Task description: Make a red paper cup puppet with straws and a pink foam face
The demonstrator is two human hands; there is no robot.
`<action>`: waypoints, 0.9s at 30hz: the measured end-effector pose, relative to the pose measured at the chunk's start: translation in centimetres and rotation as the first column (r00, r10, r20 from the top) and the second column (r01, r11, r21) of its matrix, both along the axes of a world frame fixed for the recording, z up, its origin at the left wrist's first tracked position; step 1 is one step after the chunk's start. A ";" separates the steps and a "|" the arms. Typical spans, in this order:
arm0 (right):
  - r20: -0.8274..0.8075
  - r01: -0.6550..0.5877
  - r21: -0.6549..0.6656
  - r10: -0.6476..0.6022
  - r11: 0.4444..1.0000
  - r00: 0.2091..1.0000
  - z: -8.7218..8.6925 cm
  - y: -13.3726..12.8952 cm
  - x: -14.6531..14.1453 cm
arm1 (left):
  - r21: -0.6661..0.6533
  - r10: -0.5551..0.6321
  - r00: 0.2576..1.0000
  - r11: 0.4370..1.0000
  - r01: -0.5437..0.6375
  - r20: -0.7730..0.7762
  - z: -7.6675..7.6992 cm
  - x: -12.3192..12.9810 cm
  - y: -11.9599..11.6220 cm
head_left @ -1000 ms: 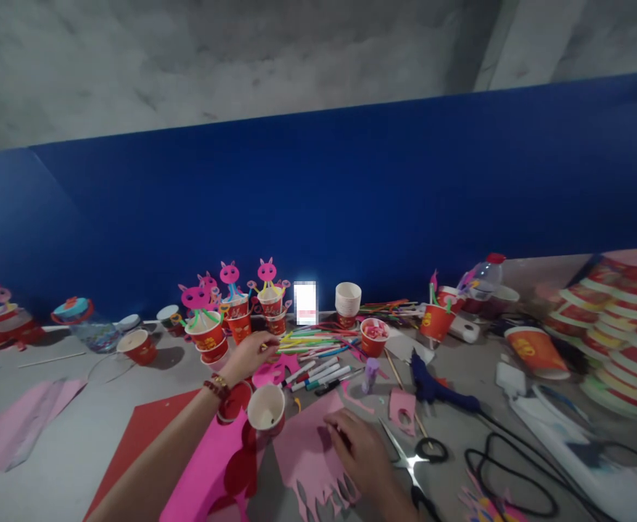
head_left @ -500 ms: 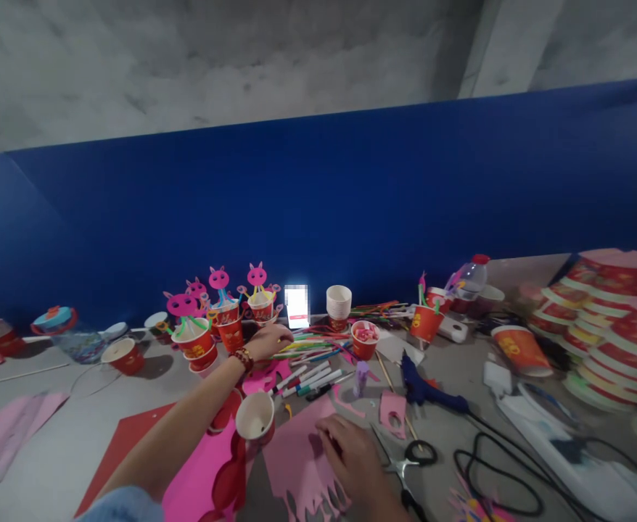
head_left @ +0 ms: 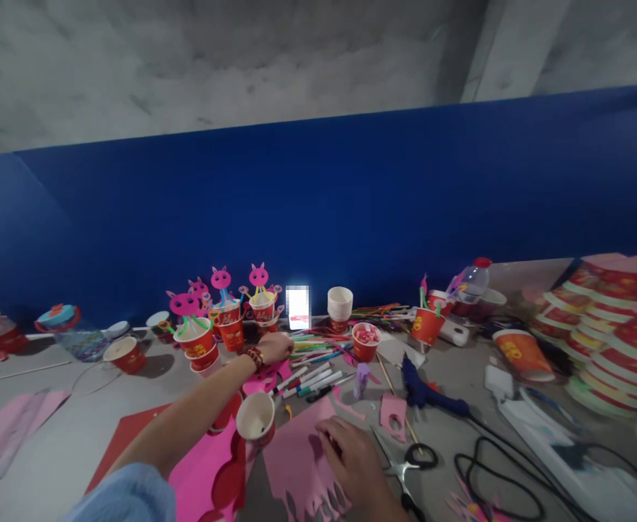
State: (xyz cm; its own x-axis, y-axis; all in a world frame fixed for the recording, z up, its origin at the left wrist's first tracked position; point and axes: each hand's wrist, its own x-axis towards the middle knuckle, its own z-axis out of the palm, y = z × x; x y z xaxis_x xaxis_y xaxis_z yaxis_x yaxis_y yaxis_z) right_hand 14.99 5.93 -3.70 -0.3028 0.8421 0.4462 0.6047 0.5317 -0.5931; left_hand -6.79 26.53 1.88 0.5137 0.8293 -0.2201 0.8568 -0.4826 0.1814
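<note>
Stretched forward, my left hand (head_left: 275, 348) is at the left end of a heap of coloured sticks (head_left: 318, 346). Its fingers are bent downward, and what they grip, if anything, is hidden. My right hand (head_left: 345, 449) rests half curled on a pink sheet (head_left: 297, 449) with a ragged cut lower edge; a gap shows between thumb and fingers. Left of that sheet stands a paper cup (head_left: 256, 418). Several marker pens (head_left: 310, 380) lie between the hands. A pair of scissors (head_left: 405, 467) lies open right of my right hand.
Red cups with pink animal figures (head_left: 220, 279) stand at back left. A lit screen (head_left: 298, 308) and stacked white cups (head_left: 340, 304) are behind the sticks. A blue glue gun (head_left: 432, 395) with a black cable lies right. Cup stacks (head_left: 617, 333) fill the far right.
My left hand has drawn slightly down, and its fingers are more bent. The left sleeve shows more. My right hand stays in place.
</note>
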 end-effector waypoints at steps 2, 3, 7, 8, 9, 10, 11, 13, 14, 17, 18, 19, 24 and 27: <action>0.003 0.011 -0.004 -0.011 1.000 1.000 0.1 0.0 0.0 | -0.002 0.014 1.000 1.000 -0.014 -0.022 -0.3 0.4 0.0; 0.005 0.017 -0.010 -0.017 1.000 1.000 0.2 0.0 0.0 | -0.003 0.018 0.999 1.000 -0.018 -0.029 -0.4 0.6 0.0; 0.016 0.029 -0.029 -0.028 0.999 0.999 0.0 0.0 0.0 | -0.021 0.005 0.999 1.000 -0.006 -0.033 0.1 0.4 0.5; 0.013 0.028 -0.028 -0.028 0.999 1.000 -0.1 0.0 0.0 | -0.028 -0.002 1.000 1.000 0.001 -0.029 0.3 0.3 0.7; 0.008 0.027 -0.026 -0.027 0.999 1.000 -0.2 0.0 0.0 | -0.036 -0.008 1.000 0.999 0.007 -0.023 0.6 0.1 0.9; 0.003 0.025 -0.024 -0.024 0.999 1.000 -0.2 0.1 0.0 | -0.044 -0.013 1.000 0.999 0.012 -0.016 0.9 -0.1 1.2; -0.001 0.023 -0.023 -0.023 0.999 1.000 -0.3 0.1 0.0 | -0.051 -0.015 1.000 0.999 0.014 -0.007 1.2 -0.3 1.4; -0.006 0.029 -0.012 -0.030 0.999 1.000 -0.3 0.2 0.0 | -0.064 -0.014 1.000 0.998 0.015 0.015 1.8 -0.6 1.6; -0.007 0.029 -0.004 -0.029 1.000 1.000 -0.3 0.2 0.1 | -0.071 -0.014 0.999 0.997 0.016 0.029 2.1 -0.7 1.6; -0.019 0.021 0.010 -0.021 1.000 1.000 -0.1 0.2 0.1 | -0.091 -0.022 0.997 0.995 0.029 0.078 3.0 -0.8 1.3; -0.023 0.016 0.007 -0.016 1.000 1.000 0.0 0.2 0.1 | -0.096 -0.028 0.995 0.995 0.037 0.096 3.4 -0.7 1.0; -0.026 0.016 0.002 -0.016 1.000 1.000 0.0 0.2 0.2 | -0.098 -0.034 0.993 0.994 0.046 0.116 3.9 -0.7 0.8; -0.073 0.019 0.011 -0.018 1.000 0.997 -0.1 0.3 0.1 | -0.070 -0.087 0.961 0.992 0.109 0.263 7.5 -0.3 -2.2; -0.169 0.026 -0.010 -0.028 1.000 0.985 -0.4 0.3 0.2 | -0.029 -0.112 0.917 0.991 0.134 0.382 10.0 0.0 -6.4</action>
State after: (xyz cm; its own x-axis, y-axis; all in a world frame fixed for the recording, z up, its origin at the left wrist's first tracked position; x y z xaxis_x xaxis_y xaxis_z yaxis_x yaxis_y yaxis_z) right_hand 15.21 6.21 -4.08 -0.2004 0.8525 0.4828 0.5091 0.5117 -0.6921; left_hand -6.80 20.08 11.86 0.6645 0.7466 -0.0314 0.6535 -0.5602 0.5090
